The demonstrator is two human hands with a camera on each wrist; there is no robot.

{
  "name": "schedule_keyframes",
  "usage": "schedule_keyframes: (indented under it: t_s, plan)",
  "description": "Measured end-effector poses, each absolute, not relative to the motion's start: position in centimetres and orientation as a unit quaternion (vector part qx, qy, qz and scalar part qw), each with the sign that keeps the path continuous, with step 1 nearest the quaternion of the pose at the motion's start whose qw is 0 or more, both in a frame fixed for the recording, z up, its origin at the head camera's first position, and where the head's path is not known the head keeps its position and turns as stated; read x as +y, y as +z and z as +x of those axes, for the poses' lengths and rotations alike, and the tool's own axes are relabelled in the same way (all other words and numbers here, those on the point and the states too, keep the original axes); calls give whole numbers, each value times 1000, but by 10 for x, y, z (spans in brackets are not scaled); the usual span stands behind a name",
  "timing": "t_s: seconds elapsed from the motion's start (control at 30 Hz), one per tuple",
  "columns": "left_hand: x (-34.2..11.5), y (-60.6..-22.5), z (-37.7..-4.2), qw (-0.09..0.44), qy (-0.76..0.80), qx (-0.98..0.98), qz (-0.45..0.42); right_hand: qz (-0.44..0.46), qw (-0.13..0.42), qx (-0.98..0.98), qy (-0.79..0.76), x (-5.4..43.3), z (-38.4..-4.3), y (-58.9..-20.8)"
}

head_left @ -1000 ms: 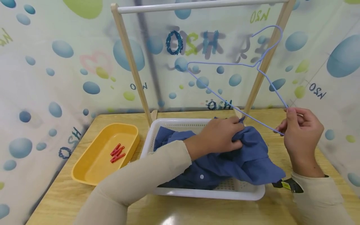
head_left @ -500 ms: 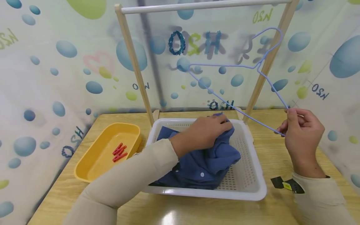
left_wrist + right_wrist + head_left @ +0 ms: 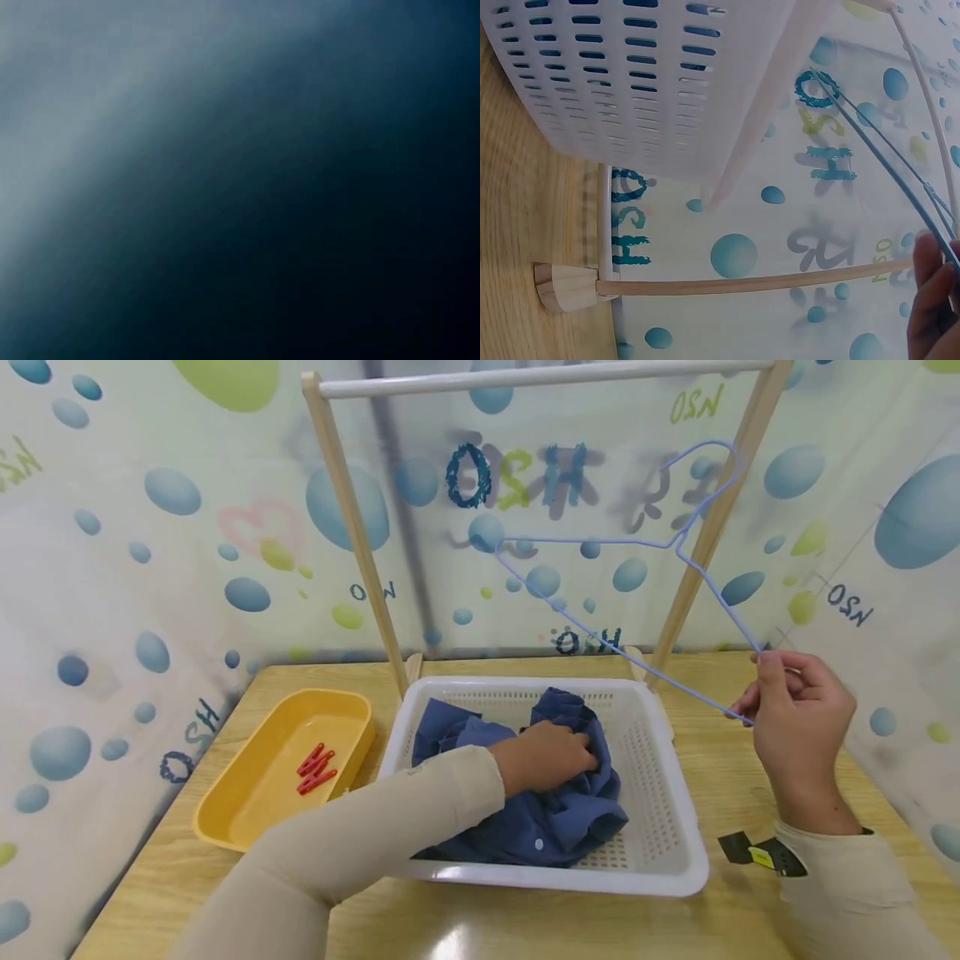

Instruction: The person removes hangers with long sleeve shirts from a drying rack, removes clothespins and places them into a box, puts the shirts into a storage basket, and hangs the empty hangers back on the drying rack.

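Observation:
In the head view a blue buttoned shirt (image 3: 517,831) lies crumpled in a white perforated basket (image 3: 663,881). My left hand (image 3: 543,758) is down in the basket, fingers curled into the shirt's folds; the cloth partly hides the fingertips. Off to the right, my right hand (image 3: 806,727) pinches a thin blue wire hanger (image 3: 681,533) by one lower corner. The hanger is held up over the basket's back right, its hook pointing up. The right wrist view shows the hanger (image 3: 889,161) running up from the fingers. Only a dark blur fills the left wrist view.
A yellow tray (image 3: 213,822) left of the basket holds several red clothespins (image 3: 315,768). Behind the basket stands a wooden rack with a white top rail (image 3: 540,377). A patterned curtain (image 3: 180,618) closes off the back of the wooden table (image 3: 555,927).
My left hand has drawn the shirt leftward from the basket's right rim and lowered with it into the basket. My right hand still holds the hanger in nearly the same place.

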State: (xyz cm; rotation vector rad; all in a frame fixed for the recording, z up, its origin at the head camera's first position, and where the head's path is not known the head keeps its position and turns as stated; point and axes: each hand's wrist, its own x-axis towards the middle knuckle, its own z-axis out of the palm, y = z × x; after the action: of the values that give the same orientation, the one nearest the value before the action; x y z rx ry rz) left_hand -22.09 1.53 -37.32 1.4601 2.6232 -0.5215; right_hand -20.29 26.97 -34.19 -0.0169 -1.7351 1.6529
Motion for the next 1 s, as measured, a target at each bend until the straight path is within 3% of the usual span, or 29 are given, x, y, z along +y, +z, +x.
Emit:
schedule_keyframes:
  t_s: [0.27, 0.6, 1.0]
  plan:
    - [33, -390, -208, 23, -229, 824, 518, -5, 363, -692, 624, 264, -200, -340]
    - [26, -348, -204, 103, -138, 862, 477, 10, 397, -714, 577, 259, -199, -335]
    - [-54, -292, -163, 110, -60, 891, 436, 0, 451, -743, 495, 277, -215, -283]
